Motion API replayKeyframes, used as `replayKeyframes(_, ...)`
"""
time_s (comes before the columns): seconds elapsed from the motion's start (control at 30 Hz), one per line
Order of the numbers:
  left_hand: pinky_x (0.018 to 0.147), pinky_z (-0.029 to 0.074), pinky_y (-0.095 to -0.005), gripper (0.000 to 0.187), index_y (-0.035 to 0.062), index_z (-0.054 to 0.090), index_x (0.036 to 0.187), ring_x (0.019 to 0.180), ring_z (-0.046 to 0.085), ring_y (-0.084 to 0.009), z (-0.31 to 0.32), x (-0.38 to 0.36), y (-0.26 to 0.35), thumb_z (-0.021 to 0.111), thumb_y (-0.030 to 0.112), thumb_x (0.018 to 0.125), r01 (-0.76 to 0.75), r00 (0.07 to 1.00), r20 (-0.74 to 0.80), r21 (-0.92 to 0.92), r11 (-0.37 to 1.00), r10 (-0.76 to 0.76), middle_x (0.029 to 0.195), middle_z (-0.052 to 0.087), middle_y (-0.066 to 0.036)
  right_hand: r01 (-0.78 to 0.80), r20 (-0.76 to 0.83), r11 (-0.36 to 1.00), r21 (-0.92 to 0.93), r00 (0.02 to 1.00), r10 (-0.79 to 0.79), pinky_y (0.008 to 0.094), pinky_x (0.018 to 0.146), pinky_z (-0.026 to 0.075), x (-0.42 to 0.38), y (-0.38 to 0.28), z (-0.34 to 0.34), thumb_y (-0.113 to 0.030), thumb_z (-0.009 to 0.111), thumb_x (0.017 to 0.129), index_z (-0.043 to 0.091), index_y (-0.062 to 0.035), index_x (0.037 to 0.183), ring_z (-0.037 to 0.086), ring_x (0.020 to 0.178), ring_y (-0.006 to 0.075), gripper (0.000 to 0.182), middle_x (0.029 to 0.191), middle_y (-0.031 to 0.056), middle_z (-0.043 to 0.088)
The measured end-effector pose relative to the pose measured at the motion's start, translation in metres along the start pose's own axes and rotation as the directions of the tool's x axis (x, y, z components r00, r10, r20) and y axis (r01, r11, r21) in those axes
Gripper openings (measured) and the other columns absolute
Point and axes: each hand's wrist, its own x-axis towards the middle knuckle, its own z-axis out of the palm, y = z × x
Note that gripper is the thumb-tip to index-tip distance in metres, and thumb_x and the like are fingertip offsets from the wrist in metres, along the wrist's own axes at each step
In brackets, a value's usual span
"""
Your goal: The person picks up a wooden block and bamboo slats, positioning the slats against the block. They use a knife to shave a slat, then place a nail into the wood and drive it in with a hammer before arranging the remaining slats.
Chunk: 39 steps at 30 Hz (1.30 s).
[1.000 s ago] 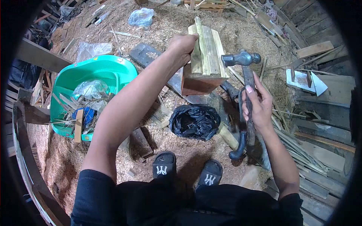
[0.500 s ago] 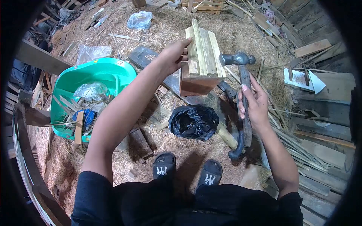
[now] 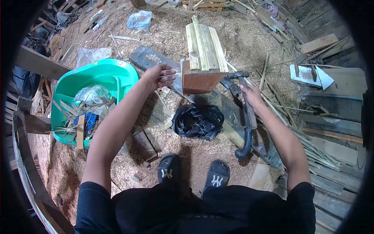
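Note:
A reddish-brown wooden block (image 3: pixel 198 81) stands on the sawdust floor with several split bamboo strips (image 3: pixel 202 43) laid across its top. My left hand (image 3: pixel 157 76) hovers just left of the block, fingers apart and pointing at its side, holding nothing I can make out. My right hand (image 3: pixel 249 94) grips the handle of a ball-peen hammer (image 3: pixel 238 76). The hammer's head is down low, just right of the block's front corner.
A black plastic bag (image 3: pixel 198 121) lies in front of the block, a green basin (image 3: pixel 97 78) of scraps at the left. A dark curved tool (image 3: pixel 245 146) rests by my right foot. Planks and bamboo slivers (image 3: pixel 311 148) pile at the right. My slippered feet (image 3: pixel 193 175) sit below.
My left hand came off the bamboo strips and dropped to the block's left side. My right hand swung the hammer down from upright to beside the block.

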Motion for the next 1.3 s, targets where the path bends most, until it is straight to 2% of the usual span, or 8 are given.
replayKeyframes(0.2,0.077,0.065,-0.0372,0.031,0.0110,0.058,0.115,0.072,0.071,-0.0198,-0.014,0.004,-0.017,0.049,0.040,0.109,0.108,0.989,0.093,0.105,0.989,-0.117,0.089,0.070,-0.003,0.070,-0.128,0.628,-0.775,0.956,-0.265,0.0473,0.085,0.055,0.018,0.019,-0.013,-0.035,0.071,0.095,0.077,0.0019,0.106,0.072,0.086,0.0443,0.039,0.096,0.0249,0.074)
replayKeyframes(0.27,0.075,0.065,-0.0369,0.039,0.0103,0.055,0.121,0.067,0.072,-0.0218,0.004,-0.016,-0.010,0.048,0.047,0.108,0.144,0.980,0.103,0.231,0.962,-0.172,0.085,0.073,-0.009,0.235,-0.069,0.598,-0.766,0.895,-0.440,0.0465,0.084,0.056,0.006,-0.010,0.009,-0.037,0.067,0.098,0.076,0.0020,0.112,0.072,0.087,0.0409,0.042,0.096,0.0231,0.074)
replayKeyframes(0.3,0.075,0.065,-0.0369,0.039,0.0103,0.055,0.121,0.067,0.072,-0.0218,0.016,-0.029,-0.004,0.048,0.047,0.108,0.146,0.980,0.100,0.232,0.962,-0.174,0.085,0.073,-0.009,0.385,-0.020,0.539,-0.749,0.800,-0.600,0.0458,0.082,0.057,-0.002,-0.026,0.020,-0.039,0.064,0.101,0.074,0.0020,0.117,0.073,0.087,0.0375,0.045,0.095,0.0214,0.074)
replayKeyframes(0.37,0.074,0.065,-0.0385,0.051,0.0055,0.048,0.134,0.080,0.077,-0.0264,0.035,-0.046,0.004,0.044,0.050,0.108,0.182,0.965,0.127,0.315,0.932,-0.231,0.101,0.076,-0.022,-0.048,0.080,0.977,-0.208,0.995,0.066,0.0446,0.085,0.059,-0.037,-0.086,0.058,-0.047,0.050,0.107,0.062,0.0012,0.136,0.071,0.089,0.0349,0.057,0.107,0.0206,0.069)
replayKeyframes(0.43,0.077,0.066,-0.0396,0.061,-0.0024,0.037,0.142,0.088,0.078,-0.0313,0.044,-0.050,0.003,0.040,0.049,0.109,0.171,0.940,0.245,0.263,0.949,-0.237,0.113,0.071,-0.034,-0.230,0.303,0.972,0.049,0.931,0.205,0.0506,0.095,0.058,-0.053,-0.108,0.080,-0.048,0.036,0.111,0.037,0.0008,0.147,0.068,0.104,0.0400,0.061,0.134,0.0277,0.054)
replayKeyframes(0.77,0.080,0.069,-0.0371,0.045,-0.0079,0.045,0.143,0.102,0.075,-0.0319,0.049,-0.063,0.011,0.052,0.020,0.107,0.086,0.952,0.298,-0.047,0.995,-0.068,0.125,0.066,-0.026,-0.056,0.408,0.892,0.449,0.901,-0.149,0.0455,0.108,0.051,-0.054,-0.116,0.089,-0.026,0.040,0.111,0.053,0.0046,0.141,0.062,0.123,0.0285,0.045,0.135,0.0224,0.061)
replayKeyframes(0.97,0.075,0.066,-0.0408,0.061,0.0156,0.038,0.156,0.089,0.074,-0.0222,0.057,-0.066,0.015,0.064,0.015,0.102,-0.222,0.949,0.242,0.051,0.974,0.203,0.125,0.067,-0.012,0.124,0.293,0.919,0.373,0.924,-0.244,0.0356,0.098,0.055,-0.051,-0.109,0.090,-0.012,0.055,0.107,0.062,0.0068,0.132,0.070,0.107,0.0208,0.032,0.119,0.0138,0.072)
replayKeyframes(1.3,0.077,0.065,-0.0399,0.071,0.0119,0.026,0.162,0.090,0.073,-0.0186,0.036,0.008,-0.020,0.063,0.014,0.103,-0.165,0.954,0.249,-0.032,0.986,0.168,0.127,0.066,-0.012,0.128,0.277,0.913,0.388,0.928,-0.248,0.0333,0.098,0.054,-0.022,-0.082,0.105,-0.008,0.061,0.104,0.064,0.0078,0.132,0.068,0.109,0.0196,0.032,0.124,0.0148,0.071)
